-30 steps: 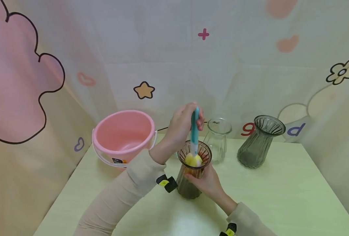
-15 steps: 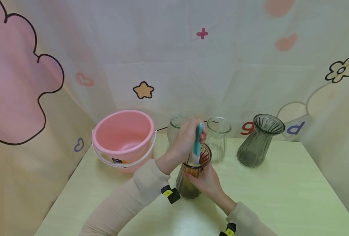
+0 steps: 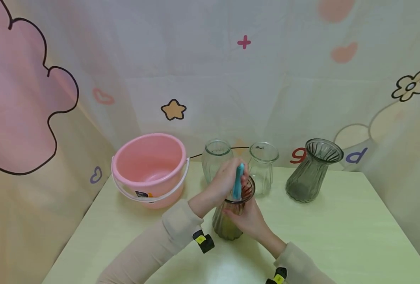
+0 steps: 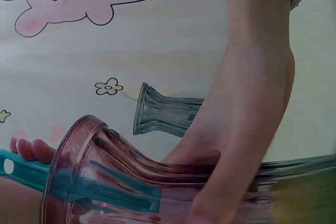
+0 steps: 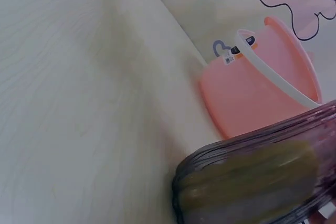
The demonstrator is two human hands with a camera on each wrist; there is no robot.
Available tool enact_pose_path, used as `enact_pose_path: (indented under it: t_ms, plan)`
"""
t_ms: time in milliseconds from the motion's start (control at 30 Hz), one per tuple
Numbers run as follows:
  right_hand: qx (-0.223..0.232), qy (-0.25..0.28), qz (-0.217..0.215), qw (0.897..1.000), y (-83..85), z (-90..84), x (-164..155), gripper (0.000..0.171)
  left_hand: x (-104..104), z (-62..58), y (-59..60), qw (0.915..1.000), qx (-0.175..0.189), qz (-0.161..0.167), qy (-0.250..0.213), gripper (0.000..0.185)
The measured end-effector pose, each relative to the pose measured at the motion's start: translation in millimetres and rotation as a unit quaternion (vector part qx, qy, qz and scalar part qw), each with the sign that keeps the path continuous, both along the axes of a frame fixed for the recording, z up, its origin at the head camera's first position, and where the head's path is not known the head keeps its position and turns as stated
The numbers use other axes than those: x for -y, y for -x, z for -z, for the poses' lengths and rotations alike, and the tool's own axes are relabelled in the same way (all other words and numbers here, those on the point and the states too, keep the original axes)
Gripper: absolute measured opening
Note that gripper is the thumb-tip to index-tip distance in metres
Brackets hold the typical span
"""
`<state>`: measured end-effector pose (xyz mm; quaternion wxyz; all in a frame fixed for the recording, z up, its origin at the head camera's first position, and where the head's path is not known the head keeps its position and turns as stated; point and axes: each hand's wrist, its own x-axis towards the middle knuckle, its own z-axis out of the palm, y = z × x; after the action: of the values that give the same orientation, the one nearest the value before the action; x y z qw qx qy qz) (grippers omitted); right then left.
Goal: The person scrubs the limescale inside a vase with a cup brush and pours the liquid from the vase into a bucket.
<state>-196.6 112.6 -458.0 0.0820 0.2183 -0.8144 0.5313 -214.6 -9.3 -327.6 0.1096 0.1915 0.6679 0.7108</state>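
In the head view my left hand [image 3: 222,183] grips the teal handle of a bottle brush [image 3: 237,184] over the mouth of a ribbed glass vase [image 3: 220,221]. The vase is reddish at the flared top and grey below. My right hand [image 3: 251,221] holds it round the body from the right, slightly tilted. In the right wrist view the brush's yellow sponge head [image 5: 252,177] shows through the glass near the vase's base. The left wrist view shows the teal handle [image 4: 115,192] running down inside the neck and my right hand [image 4: 239,108] round the glass.
A pink bucket [image 3: 126,181] with a white handle stands on the left of the pale table [image 3: 337,236]. Behind the held vase are two clear glass jars, the left jar [image 3: 210,157] and the right jar [image 3: 261,173]. A grey ribbed vase [image 3: 305,181] stands right.
My left hand has moved down toward the vase mouth. The brush's yellow head has sunk from the neck to low inside the vase. My right hand keeps its grip in place.
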Motion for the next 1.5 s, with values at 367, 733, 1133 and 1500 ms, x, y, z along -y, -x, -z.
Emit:
enact_pose_path:
  t_ms: [367, 733, 1133, 1500]
  plan:
    - [0.059, -0.042, -0.069, 0.995, 7.0, -4.6, -16, 0.052, 1, 3.9, -0.4, 0.9998, -0.019, -0.001, -0.008, 0.032]
    - [0.027, -0.040, -0.011, 0.999, 4.8, -1.0, -8, 0.067, 6, -33.5, -6.1, 0.9953, -0.072, -0.011, -0.063, 0.034]
    - [0.055, -0.038, 0.036, 0.997, 3.4, -1.1, 1, 0.082, 12, -67.5, -5.2, 0.9890, -0.088, -0.018, -0.117, 0.034]
    - [0.009, -0.047, 0.041, 0.998, 3.3, -0.1, 2, 0.073, -2, -14.2, 1.6, 0.9968, -0.004, -0.040, -0.068, 0.034]
